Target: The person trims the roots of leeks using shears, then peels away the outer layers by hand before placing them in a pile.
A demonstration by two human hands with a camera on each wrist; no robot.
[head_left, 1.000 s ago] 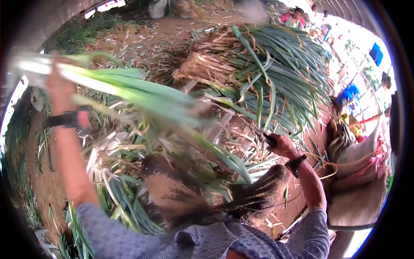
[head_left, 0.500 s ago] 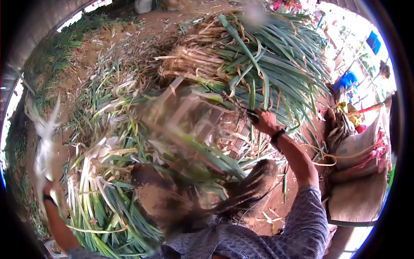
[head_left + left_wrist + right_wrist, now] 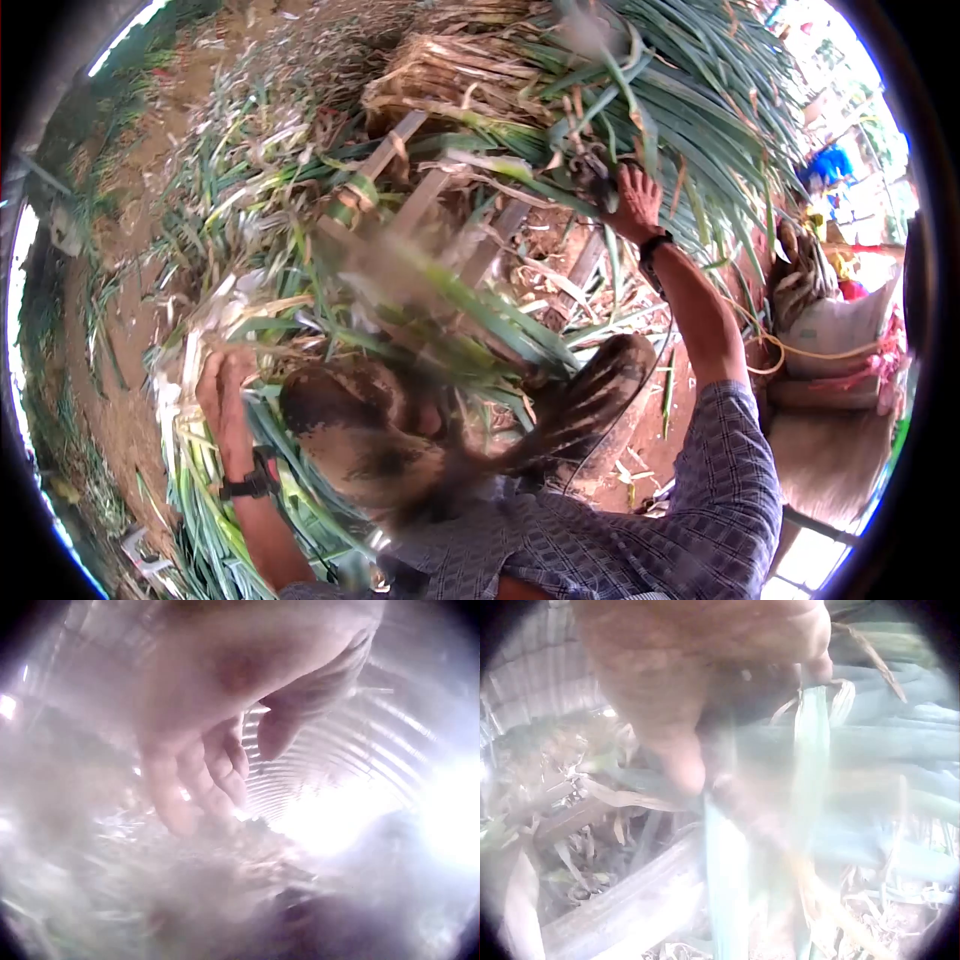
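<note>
My left hand point(image 3: 228, 385) is empty, its fingers loosely bent, at the white ends of a pile of large green onions point(image 3: 215, 490) beside my left knee. In the left wrist view its fingers point(image 3: 196, 780) point downward, apart from the thumb. My right hand point(image 3: 637, 205) reaches to the big heap of unpeeled green onions point(image 3: 690, 110) and holds a dark-handled tool point(image 3: 592, 182). Green leaves run past this tool's narrow brownish end point(image 3: 754, 814) in the right wrist view. The palm partly hides the handle.
Wooden slats point(image 3: 425, 200) stand between my legs and the heap. Peeled leaves and husks point(image 3: 250, 150) litter the ground at left. On the right lie a pale sack point(image 3: 840, 335) and a thin yellowish hose point(image 3: 765, 345). A blurred green stalk point(image 3: 470, 310) crosses above my lap.
The left hand swung a green onion out to the left and let go of it, then came back to the pile near the knee. The right hand moved forward to the heap with the tool.
</note>
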